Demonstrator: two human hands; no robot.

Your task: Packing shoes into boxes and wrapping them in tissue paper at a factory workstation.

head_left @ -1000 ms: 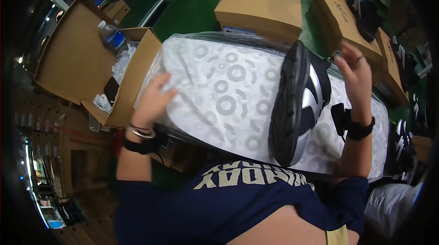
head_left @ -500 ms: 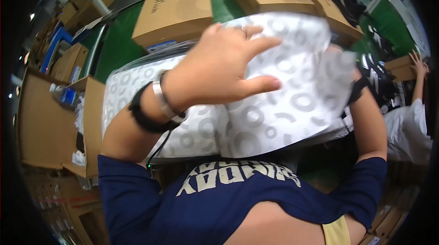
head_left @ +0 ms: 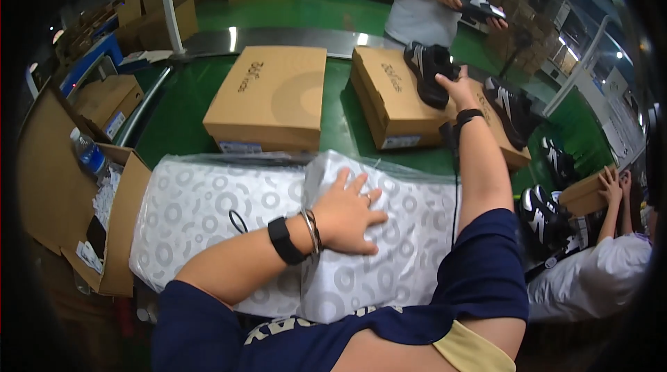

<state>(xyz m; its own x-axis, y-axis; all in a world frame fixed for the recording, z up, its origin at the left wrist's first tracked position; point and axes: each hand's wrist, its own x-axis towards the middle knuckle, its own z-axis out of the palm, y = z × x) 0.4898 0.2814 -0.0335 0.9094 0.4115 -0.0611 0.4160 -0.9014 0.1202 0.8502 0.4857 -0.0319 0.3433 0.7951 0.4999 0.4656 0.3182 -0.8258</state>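
Note:
My left hand (head_left: 349,218) lies open, fingers spread, on a sheet of white wrapping paper (head_left: 354,275) printed with grey rings. Beneath it spreads a wide stack of the same paper (head_left: 201,226), edged with clear plastic film. Out to the far right, my right hand (head_left: 458,92) grips a black shoe (head_left: 429,73) by its near side, thumb and fingers at its opening. The shoe rests on a closed brown shoebox (head_left: 389,97). Beside it, a second black shoe (head_left: 513,111) with a pale side mark sits on another brown box (head_left: 511,153).
Another brown shoebox (head_left: 267,94) stands on the green table (head_left: 333,139). At left is an open carton (head_left: 128,222) with a water bottle (head_left: 89,153). Across the table a person (head_left: 424,14) handles a shoe; at right another person's hands (head_left: 613,188) touch a box. More black shoes (head_left: 545,219) lie right.
The lifted paper sheet now lies down on the stack, my left hand flat on it. My right hand has left the paper and reached forward to the black shoe. The view has tilted up.

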